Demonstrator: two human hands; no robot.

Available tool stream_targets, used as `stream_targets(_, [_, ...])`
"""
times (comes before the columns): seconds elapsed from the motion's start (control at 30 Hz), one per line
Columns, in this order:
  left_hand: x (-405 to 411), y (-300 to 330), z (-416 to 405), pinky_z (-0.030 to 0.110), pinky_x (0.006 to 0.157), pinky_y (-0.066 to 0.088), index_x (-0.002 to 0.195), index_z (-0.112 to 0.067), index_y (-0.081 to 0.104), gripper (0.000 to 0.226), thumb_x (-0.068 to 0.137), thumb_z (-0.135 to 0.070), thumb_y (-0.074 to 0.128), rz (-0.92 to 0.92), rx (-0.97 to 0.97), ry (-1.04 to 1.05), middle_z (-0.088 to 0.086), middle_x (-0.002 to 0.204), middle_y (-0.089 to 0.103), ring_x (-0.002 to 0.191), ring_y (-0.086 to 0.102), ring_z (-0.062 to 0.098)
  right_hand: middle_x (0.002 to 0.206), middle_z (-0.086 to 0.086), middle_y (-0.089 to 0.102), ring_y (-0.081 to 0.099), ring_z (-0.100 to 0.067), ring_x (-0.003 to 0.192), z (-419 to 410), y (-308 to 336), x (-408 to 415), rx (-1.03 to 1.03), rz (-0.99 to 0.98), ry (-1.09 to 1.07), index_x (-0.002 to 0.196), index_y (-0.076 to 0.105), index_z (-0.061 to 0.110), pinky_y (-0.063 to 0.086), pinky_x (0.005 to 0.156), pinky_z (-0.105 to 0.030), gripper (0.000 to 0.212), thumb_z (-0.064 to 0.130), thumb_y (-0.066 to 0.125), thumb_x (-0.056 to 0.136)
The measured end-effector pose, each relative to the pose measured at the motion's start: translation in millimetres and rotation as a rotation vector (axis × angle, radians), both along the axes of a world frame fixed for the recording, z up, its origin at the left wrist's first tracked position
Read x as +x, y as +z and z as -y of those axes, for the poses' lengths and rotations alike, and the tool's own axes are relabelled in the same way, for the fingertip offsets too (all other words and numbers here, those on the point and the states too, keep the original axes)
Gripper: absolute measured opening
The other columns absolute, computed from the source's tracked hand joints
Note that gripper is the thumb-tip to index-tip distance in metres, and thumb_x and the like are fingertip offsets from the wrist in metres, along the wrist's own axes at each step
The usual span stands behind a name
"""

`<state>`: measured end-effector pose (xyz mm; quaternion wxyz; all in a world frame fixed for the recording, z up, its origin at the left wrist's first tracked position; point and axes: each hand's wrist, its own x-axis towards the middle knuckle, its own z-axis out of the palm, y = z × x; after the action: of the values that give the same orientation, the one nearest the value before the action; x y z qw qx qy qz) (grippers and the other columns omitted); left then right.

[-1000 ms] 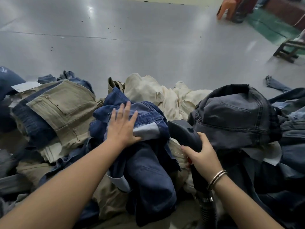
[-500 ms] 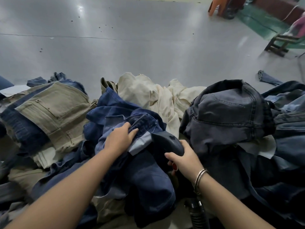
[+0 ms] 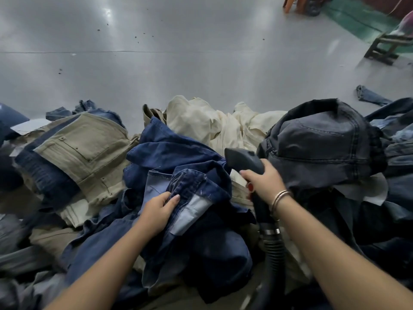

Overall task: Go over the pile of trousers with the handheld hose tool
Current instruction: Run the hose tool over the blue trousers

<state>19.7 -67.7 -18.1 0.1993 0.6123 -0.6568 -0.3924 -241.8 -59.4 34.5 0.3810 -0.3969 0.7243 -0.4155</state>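
Ribbed hose (image 3: pixel 273 249): black and corrugated, it runs from the bottom edge up between the two forearms to a metal clamp under the tool's handle.
Left hand (image 3: pixel 159 208): fingers curled, pinching the waistband edge of the dark blue trousers (image 3: pixel 192 175), thumb on top of the fabric.
Dark blue trousers: bunched at the middle of the pile, pale lining turned out beside the left hand.
Right hand (image 3: pixel 262 181): wrapped round the handle of the handheld hose tool (image 3: pixel 243 161), with bangles (image 3: pixel 279 198) on the wrist.
Handheld hose tool: dark grey, with a red button just below the fingers; its wedge-shaped head points up and left, just above the blue trousers.
Khaki trousers (image 3: pixel 82 148): left of the blue pair, back pocket facing up.
Charcoal jeans (image 3: pixel 321 139): a domed heap right of the tool.
Cream trousers (image 3: pixel 212 124): crumpled behind the tool head.
Floor (image 3: pixel 178 63): grey and glossy beyond the pile.
Wooden stool (image 3: pixel 388 45): far right.
Orange chair (image 3: pixel 295 5): at the top edge.
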Motion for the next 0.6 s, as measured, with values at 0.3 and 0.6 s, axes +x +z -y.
stream_targets(0.3, [-4.6,4.1,3.3,0.032,0.065,0.035,0.084,0.011,0.058,0.038,0.098,-0.024,0.052,-0.132,0.055,0.029,0.013,0.071,0.056,0.069,0.051,0.019,0.072,-0.003,0.061,0.055,-0.010,0.042,-49.4,0.6,30.8,0.179,-0.031,0.342,0.103,0.058,0.020,0.046,0.039,-0.027,0.030,0.021,0.074,0.077])
stream_targets(0.6, [8.8,6.5,1.4,0.025,0.058,0.033,0.067,-0.004,0.056,0.034,0.098,-0.018,0.053,-0.169,0.067,-0.012,-0.005,0.059,0.049,0.056,0.043,0.005,0.076,0.008,0.060,0.055,-0.007,0.050,-22.4,13.2,28.8,0.061,-0.150,0.274,0.105,0.055,0.026,0.040,0.038,-0.008,0.030,0.023,0.071,0.080])
